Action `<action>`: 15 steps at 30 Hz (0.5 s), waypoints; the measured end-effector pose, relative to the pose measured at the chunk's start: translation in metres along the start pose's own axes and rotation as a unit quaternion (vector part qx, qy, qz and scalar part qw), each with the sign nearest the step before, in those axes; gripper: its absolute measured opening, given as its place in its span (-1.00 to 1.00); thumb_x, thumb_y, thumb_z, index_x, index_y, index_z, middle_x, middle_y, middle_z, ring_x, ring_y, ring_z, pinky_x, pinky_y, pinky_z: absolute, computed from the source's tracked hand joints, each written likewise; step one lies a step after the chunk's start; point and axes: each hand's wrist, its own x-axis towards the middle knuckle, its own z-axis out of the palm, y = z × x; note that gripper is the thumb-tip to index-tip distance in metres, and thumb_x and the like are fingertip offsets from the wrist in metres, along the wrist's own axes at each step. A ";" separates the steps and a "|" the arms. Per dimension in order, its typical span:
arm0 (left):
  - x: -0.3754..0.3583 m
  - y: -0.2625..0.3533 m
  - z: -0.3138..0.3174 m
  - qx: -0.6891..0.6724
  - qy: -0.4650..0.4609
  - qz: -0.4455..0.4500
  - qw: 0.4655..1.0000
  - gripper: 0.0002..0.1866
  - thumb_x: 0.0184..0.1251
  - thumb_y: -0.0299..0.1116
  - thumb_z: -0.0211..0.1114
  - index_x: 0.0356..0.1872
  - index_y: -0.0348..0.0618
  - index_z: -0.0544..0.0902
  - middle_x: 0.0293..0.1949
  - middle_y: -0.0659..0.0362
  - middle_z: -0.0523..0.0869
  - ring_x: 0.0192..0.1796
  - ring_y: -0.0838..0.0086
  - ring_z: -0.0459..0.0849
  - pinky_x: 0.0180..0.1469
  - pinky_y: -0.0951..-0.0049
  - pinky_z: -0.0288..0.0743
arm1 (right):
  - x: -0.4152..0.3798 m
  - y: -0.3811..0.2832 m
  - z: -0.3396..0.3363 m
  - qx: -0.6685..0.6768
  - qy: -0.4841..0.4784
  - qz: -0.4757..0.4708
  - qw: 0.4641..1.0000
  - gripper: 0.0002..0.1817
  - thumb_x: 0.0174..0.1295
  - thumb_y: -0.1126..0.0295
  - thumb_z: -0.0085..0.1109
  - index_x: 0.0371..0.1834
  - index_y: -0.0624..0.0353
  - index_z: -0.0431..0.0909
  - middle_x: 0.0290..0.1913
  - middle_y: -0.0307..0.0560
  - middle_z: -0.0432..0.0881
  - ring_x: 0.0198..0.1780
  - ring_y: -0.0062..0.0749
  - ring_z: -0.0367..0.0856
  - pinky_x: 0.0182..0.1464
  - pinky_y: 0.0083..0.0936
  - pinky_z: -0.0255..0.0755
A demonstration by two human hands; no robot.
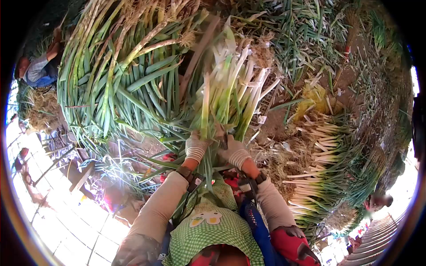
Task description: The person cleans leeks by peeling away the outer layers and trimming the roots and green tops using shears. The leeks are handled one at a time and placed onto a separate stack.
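My left hand [196, 147], in a pale knitted glove with a striped cuff, is closed around a green onion [205, 104] whose white end points away from me. Long green leaves [207, 168] hang below it toward my apron. Close beside it, my right hand [234, 151], gloved the same way, has its fingers curled. A dark, narrow piece [223, 138] shows at those fingers; I cannot tell what it is. Just beyond both hands lies a heap of peeled green onions [242, 86], white stems outward, partly blurred.
A big pile of untrimmed green onions [133, 88] rises at the left. Trimmed green onions [310, 177] lie in a row at the right, beside dry roots [284, 162]. A wooden board [197, 55] stands behind. Another person [39, 71] is at the far left.
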 end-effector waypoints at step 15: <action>0.002 -0.060 -0.060 -0.430 -0.184 0.011 0.884 -0.16 -0.13 -0.67 0.44 0.30 -0.33 0.29 0.06 0.15 0.58 0.05 0.49 0.55 0.12 0.50 0.42 | 0.040 -0.036 0.013 -0.062 0.018 0.001 0.998 -0.30 0.03 0.11 0.22 0.10 0.42 0.24 -0.19 0.43 0.56 -0.12 0.21 0.58 -0.07 -0.17 0.48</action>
